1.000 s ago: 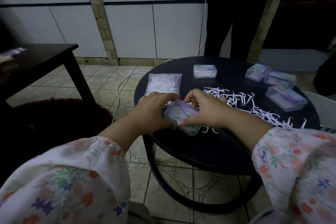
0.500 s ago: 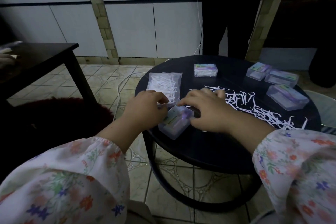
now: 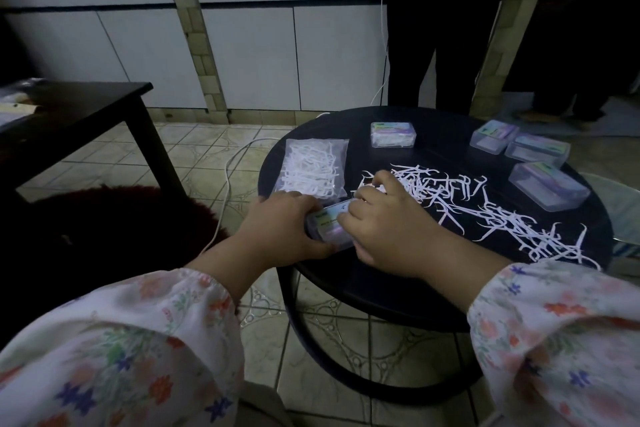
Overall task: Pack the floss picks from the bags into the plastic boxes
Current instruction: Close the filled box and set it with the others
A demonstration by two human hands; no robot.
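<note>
Small clear plastic box [image 3: 327,224] sits at the near-left edge of the round black worktop [image 3: 398,282], held between both hands. Left hand [image 3: 280,230] wraps its left end, thumb along the near side, so that grip is clamped on the box. Right hand [image 3: 391,225] lies over the box's right end with fingers curled; whether it pinches the lid or some picks, cannot tell.

The box looks light, stiff and smooth, likely slippery; best held by the short ends as the left hand does. Loose floss picks [image 3: 485,211] are spread across the worktop to the right, thin, light and tangled, so they would snag together; pinch a small bunch by the handles.

Sealed bag of picks [image 3: 313,168] lies just behind the left hand, soft and crinkly. Four more boxes [image 3: 393,134] sit well back.

The box is close to the rim and could slip off. Open room is the dark patch in front of the right wrist.
</note>
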